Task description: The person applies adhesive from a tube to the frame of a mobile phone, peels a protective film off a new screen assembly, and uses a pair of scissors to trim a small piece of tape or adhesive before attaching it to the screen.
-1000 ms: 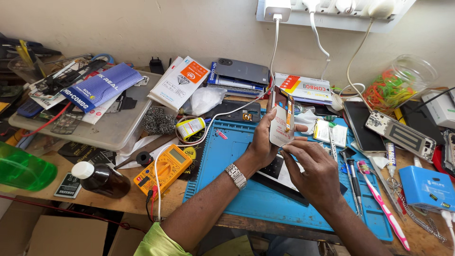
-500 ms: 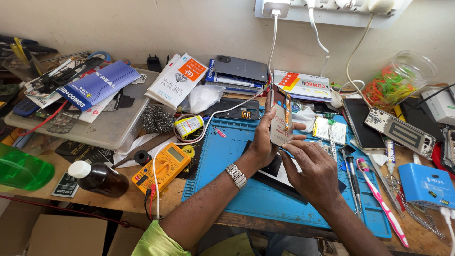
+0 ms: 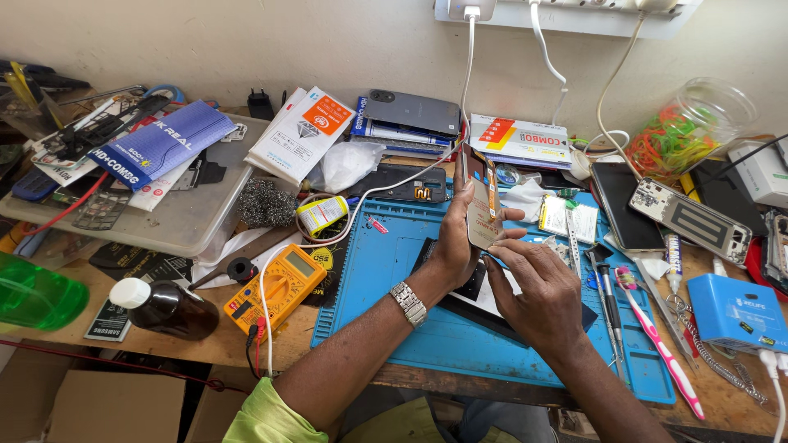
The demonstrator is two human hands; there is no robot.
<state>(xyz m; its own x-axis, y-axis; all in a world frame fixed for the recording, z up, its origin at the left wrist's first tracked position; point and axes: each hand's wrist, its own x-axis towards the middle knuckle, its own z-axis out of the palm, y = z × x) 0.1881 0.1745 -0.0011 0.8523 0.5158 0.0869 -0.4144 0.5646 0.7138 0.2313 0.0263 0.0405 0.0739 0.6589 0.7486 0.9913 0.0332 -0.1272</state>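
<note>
My left hand [image 3: 455, 238] grips an opened phone [image 3: 480, 197] and holds it upright over the blue repair mat [image 3: 386, 271]; a white cable runs from the phone's top to a wall charger. A metal watch sits on that wrist. My right hand [image 3: 538, 287] is just to the right of and below the phone, fingers curled, fingertips touching the phone's lower edge. Whether it pinches a small tool is hidden. A dark flat panel [image 3: 472, 299] lies on the mat under both hands.
A yellow multimeter [image 3: 275, 287], a brown bottle [image 3: 160, 308] and a green bottle [image 3: 33, 295] sit at the left. Boxes, phones and a grey tray [image 3: 176, 221] crowd the back. Tweezers, a pink toothbrush [image 3: 657, 340], a blue box [image 3: 735, 312] and a jar of rubber bands [image 3: 685, 127] lie at the right.
The camera view has shifted slightly. My hands keep the phone in about the same spot; my right fingers have moved a little along its lower edge.
</note>
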